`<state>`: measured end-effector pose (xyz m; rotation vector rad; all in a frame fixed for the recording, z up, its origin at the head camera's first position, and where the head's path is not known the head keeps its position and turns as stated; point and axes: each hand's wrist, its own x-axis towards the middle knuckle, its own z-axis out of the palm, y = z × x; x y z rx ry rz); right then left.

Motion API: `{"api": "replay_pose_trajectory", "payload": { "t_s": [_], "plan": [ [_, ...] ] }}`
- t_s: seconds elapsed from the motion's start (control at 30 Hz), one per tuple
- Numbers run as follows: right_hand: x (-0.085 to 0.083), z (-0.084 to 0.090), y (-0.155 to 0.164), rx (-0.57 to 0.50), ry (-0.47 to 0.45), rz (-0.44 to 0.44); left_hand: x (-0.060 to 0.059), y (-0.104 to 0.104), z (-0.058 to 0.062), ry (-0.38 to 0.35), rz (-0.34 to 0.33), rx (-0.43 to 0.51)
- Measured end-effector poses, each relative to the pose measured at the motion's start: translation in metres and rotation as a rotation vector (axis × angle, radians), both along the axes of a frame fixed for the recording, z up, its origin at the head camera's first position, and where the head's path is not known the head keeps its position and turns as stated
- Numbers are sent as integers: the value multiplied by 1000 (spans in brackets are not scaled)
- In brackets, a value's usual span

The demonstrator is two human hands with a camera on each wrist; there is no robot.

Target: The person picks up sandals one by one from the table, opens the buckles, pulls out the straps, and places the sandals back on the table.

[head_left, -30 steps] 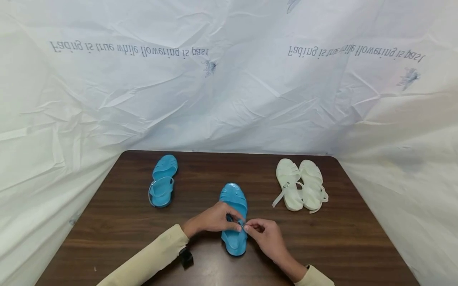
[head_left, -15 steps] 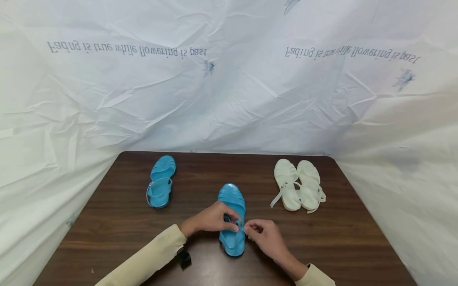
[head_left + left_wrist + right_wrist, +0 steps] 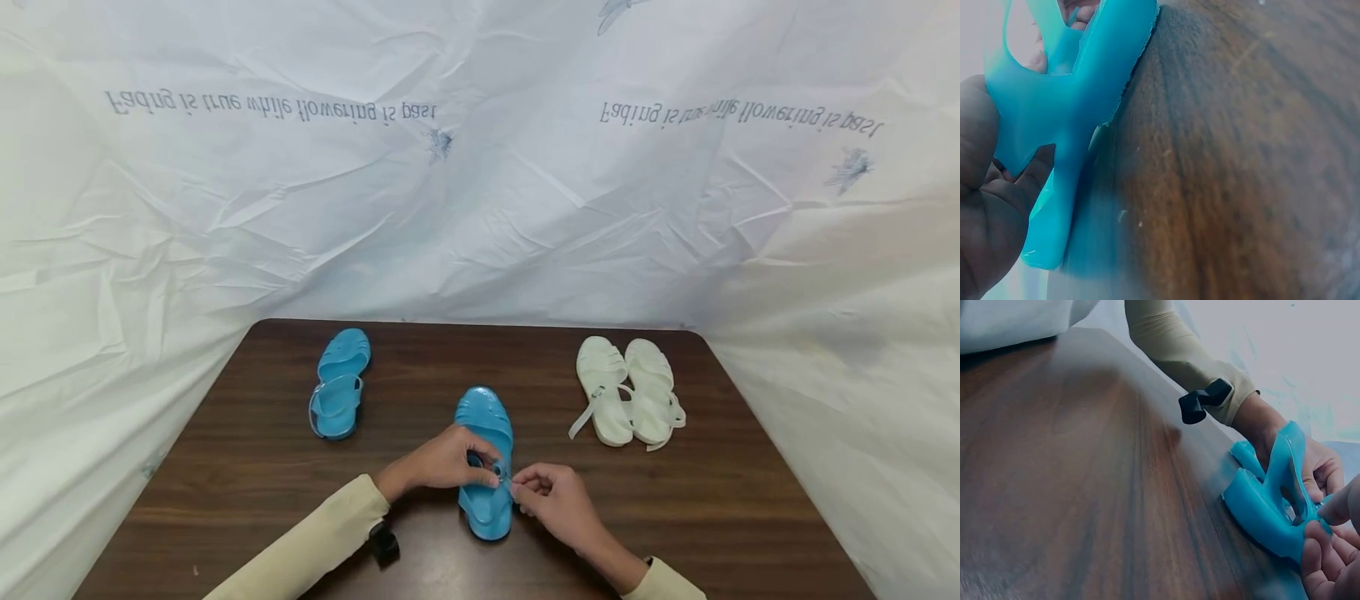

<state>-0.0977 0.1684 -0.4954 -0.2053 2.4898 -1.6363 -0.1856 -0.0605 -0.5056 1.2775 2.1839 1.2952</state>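
A blue jelly sandal point(image 3: 484, 454) lies toe-away at the near middle of the dark wood table point(image 3: 247, 467). My left hand point(image 3: 450, 460) grips its ankle strap from the left, fingers curled over it. My right hand point(image 3: 547, 496) pinches the strap end by the buckle on the sandal's right side. The left wrist view shows the blue strap point(image 3: 1054, 119) close up against my palm point(image 3: 985, 225). In the right wrist view the sandal's heel point(image 3: 1263, 515) sits between both hands, my right fingers point(image 3: 1325, 550) at its near side.
A second blue sandal point(image 3: 337, 393) lies at the back left. A pair of white sandals point(image 3: 628, 390) lies at the back right, one strap loose. White crinkled sheeting point(image 3: 480, 183) walls the table on three sides. A black clip point(image 3: 386, 543) hangs at my left cuff.
Both hands keep working at the strap of the blue sandal; the sandal and hands have shifted only slightly.
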Motion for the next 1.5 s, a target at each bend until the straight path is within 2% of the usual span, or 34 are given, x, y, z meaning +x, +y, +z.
{"api": "replay_pose_trajectory", "payload": {
  "t_s": [0.3,0.5,0.63,0.87,1.03,1.13,1.33,1.5],
  "plan": [
    [-3,0,-2,48,74,-16,-3,5,1,47,-30,2],
    [-5,1,-5,60,98,-40,-4,6,2,40,-46,-3],
    [-4,3,-4,46,85,-43,-4,4,2,39,-46,-3],
    [-1,4,0,0,-14,-26,-4,0,4,20,-35,-2],
    [-4,3,-4,48,48,-33,-5,1,2,-11,-23,-1],
    [-6,3,-7,41,77,-46,-6,2,1,-15,-30,3],
    [-4,2,-4,35,40,-67,-7,2,1,-3,-34,0],
    [0,0,3,54,30,-42,-7,2,3,-4,-21,-12]
  ]
}}
